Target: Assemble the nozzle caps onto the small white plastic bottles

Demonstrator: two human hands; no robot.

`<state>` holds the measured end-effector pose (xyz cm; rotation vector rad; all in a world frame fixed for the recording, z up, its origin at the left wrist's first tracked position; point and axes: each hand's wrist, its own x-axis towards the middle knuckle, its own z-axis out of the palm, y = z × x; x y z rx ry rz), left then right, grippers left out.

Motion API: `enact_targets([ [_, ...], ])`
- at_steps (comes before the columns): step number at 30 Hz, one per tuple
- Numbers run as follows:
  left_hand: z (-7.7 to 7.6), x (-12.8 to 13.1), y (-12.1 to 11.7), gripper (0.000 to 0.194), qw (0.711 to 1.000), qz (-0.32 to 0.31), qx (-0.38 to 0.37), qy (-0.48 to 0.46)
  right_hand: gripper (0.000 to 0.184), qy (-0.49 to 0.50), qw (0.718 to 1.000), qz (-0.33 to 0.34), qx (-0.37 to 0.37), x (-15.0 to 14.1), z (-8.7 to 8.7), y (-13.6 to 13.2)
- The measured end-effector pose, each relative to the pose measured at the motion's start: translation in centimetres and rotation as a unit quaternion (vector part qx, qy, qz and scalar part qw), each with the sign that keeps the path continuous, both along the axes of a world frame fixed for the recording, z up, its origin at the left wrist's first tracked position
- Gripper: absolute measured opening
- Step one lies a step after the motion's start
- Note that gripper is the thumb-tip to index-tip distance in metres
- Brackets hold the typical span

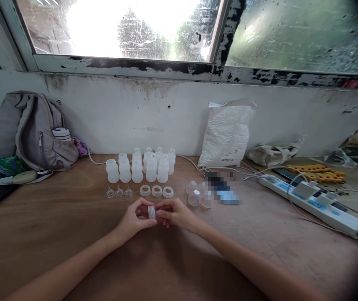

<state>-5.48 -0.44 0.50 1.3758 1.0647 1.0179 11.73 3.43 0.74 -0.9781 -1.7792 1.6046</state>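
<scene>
A small ribbed white plastic ring (151,212) sits between both my hands just above the wooden table (72,234). My left hand (135,219) pinches it with thumb and fingers, and my right hand (174,213) grips its other side. Behind my hands lie three clear teats (119,192) and three white rings (156,191) in a row. Further back stand several small translucent white bottles (141,167). To the right of the rings are a few clear caps (196,195).
A grey backpack (31,129) leans on the wall at the left. A white plastic bag (227,133) stands at the back right. A power strip (313,202) with plugs and cables lies at the right, with yellow parts (319,171) behind it.
</scene>
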Motion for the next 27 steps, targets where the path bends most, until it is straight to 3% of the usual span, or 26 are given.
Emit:
enact_targets([
  [6,-0.5,0.0,-0.1,0.04,0.999,-0.045,0.014,0.012,0.015,-0.154,0.982,0.046,0.102,1.1,2.2,-0.5],
  [12,0.4,0.5,-0.4,0.04,0.998,-0.048,0.026,-0.011,0.012,-0.175,0.974,0.071,0.125,1.8,4.7,-0.5],
  [27,1.5,-0.1,0.3,0.039,0.997,-0.054,0.039,0.025,0.019,-0.144,0.981,0.088,0.098,2.3,5.0,0.3],
])
